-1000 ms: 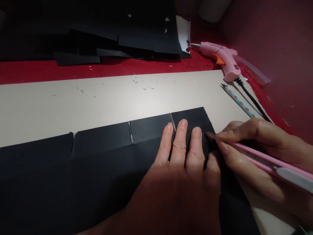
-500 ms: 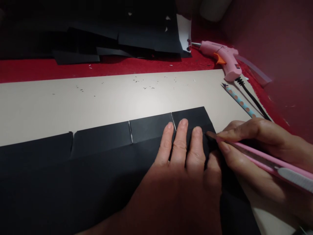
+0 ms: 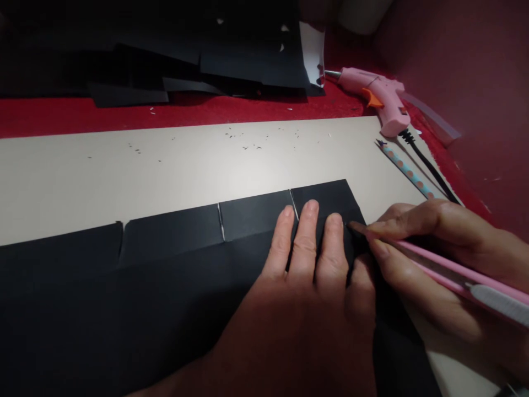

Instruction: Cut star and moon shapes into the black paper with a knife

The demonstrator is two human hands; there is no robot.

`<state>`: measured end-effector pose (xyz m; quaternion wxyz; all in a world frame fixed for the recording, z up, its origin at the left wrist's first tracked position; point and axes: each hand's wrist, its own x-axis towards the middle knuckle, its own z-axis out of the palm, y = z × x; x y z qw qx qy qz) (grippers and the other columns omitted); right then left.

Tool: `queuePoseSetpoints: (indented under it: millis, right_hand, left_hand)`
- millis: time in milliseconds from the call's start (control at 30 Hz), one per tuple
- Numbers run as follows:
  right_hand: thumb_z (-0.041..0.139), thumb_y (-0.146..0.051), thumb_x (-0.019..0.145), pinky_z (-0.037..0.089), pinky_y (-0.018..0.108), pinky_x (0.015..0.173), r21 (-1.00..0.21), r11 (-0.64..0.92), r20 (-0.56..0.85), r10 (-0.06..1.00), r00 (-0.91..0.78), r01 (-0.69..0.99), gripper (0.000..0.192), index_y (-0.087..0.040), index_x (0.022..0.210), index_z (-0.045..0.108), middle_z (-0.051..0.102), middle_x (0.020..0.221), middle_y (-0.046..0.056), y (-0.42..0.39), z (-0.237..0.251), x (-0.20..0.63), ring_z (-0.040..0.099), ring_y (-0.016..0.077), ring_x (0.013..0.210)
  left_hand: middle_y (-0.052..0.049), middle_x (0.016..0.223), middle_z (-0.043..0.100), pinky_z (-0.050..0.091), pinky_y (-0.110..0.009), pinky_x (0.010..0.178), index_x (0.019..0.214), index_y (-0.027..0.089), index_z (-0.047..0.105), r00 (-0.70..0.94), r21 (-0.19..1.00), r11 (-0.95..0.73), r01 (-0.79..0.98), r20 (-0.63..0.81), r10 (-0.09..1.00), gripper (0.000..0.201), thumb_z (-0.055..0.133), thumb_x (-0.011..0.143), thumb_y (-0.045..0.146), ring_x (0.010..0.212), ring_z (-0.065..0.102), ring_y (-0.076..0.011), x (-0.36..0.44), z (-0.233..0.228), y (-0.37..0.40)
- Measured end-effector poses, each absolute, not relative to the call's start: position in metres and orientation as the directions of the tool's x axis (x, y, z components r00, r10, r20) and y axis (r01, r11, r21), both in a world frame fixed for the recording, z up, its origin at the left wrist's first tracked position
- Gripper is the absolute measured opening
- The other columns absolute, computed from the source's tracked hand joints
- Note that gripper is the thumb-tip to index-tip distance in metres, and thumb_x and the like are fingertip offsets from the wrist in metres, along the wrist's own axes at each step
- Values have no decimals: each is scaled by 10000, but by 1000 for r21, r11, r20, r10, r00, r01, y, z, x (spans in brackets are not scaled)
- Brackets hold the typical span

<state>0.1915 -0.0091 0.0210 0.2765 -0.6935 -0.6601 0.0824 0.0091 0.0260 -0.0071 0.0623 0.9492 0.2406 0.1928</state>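
A large black sheet of card (image 3: 173, 275) lies across the pale board, with several short slits cut in from its far edge and a crease running along it. My left hand (image 3: 314, 298) rests flat on the sheet near its right end, fingers spread and pressing down. In my right hand (image 3: 438, 259) a pink utility knife (image 3: 446, 270) is gripped like a pen. The blade tip touches the sheet close to its right edge, just right of my left fingers. My left thumb is hidden.
Beyond the card, the pale board (image 3: 182, 176) carries tiny scraps. A pink glue gun (image 3: 376, 94) with a black cord lies at the right, beside a spotted blue pencil (image 3: 407, 171). More black sheets (image 3: 248, 66) lie on the red surface (image 3: 82, 120) behind.
Hardly anything differs. Both hands, the knife and the card hold their places; the view has shifted very slightly.
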Motion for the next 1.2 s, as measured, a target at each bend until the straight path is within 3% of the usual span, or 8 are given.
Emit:
queuePoseSetpoints:
  millis: [100, 200, 400, 600, 733, 867, 1100, 1200]
  right_hand:
    - [568, -290, 888, 521, 270, 473, -479, 86, 220, 975, 25, 874, 42, -329, 895, 581, 752, 729, -13, -9, 22, 192, 721, 177, 595]
    - [553, -327, 903, 501, 274, 434, -461, 156, 297, 955, -14, 873, 23, -322, 910, 575, 749, 731, 0, -7, 20, 192, 718, 182, 577]
    - [562, -294, 898, 538, 272, 465, -455, 124, 191, 981, -40, 882, 43, -325, 925, 554, 751, 721, -12, -5, 25, 191, 737, 189, 601]
    - [604, -284, 854, 537, 285, 456, -493, 87, 195, 981, 13, 865, 51, -323, 866, 573, 728, 691, -13, -5, 27, 190, 727, 204, 593]
    - [692, -462, 800, 514, 305, 415, -537, -1, 269, 948, 172, 844, 158, -327, 789, 610, 647, 616, 6, -2, 25, 181, 679, 228, 568]
    - [682, -519, 799, 515, 309, 424, -542, -12, 286, 938, 198, 840, 199, -330, 778, 622, 620, 612, 14, -2, 22, 177, 662, 228, 571]
    - [654, -336, 832, 515, 293, 446, -540, 48, 226, 970, 90, 841, 50, -327, 824, 605, 684, 668, 6, -5, 27, 186, 683, 208, 573]
    - [599, -237, 849, 493, 272, 435, -535, 140, 250, 968, -3, 833, 87, -322, 869, 589, 717, 685, -12, -6, 24, 191, 691, 184, 559]
  left_hand:
    - [-259, 1428, 552, 375, -607, 1140, 1232, 102, 688, 806, 210, -875, 435, 342, 483, 503, 665, 886, 467, 1357, 441, -501, 9, -8, 26]
    - [-262, 1429, 550, 372, -610, 1142, 1232, 97, 686, 807, 213, -876, 433, 343, 482, 491, 652, 896, 454, 1359, 439, -502, 9, -8, 26]
    - [-263, 1427, 552, 383, -620, 1133, 1242, 99, 683, 807, 220, -877, 428, 345, 480, 492, 647, 900, 450, 1357, 438, -504, 10, -7, 25]
    - [-260, 1431, 550, 395, -616, 1128, 1254, 102, 683, 814, 223, -878, 425, 330, 478, 478, 634, 916, 437, 1356, 440, -502, 9, -7, 27]
    - [-259, 1423, 557, 390, -621, 1130, 1242, 110, 694, 811, 231, -876, 424, 334, 480, 460, 635, 917, 431, 1354, 441, -502, 9, -6, 28]
    - [-261, 1426, 551, 391, -622, 1130, 1248, 110, 694, 813, 230, -874, 428, 325, 484, 467, 639, 918, 436, 1356, 437, -502, 8, -5, 27]
    - [-253, 1421, 557, 402, -614, 1128, 1238, 115, 703, 812, 238, -873, 426, 325, 485, 477, 665, 898, 447, 1352, 439, -499, 11, -5, 28]
    - [-257, 1417, 556, 403, -617, 1126, 1224, 115, 713, 809, 237, -871, 430, 327, 488, 477, 678, 886, 450, 1347, 442, -503, 11, -5, 29]
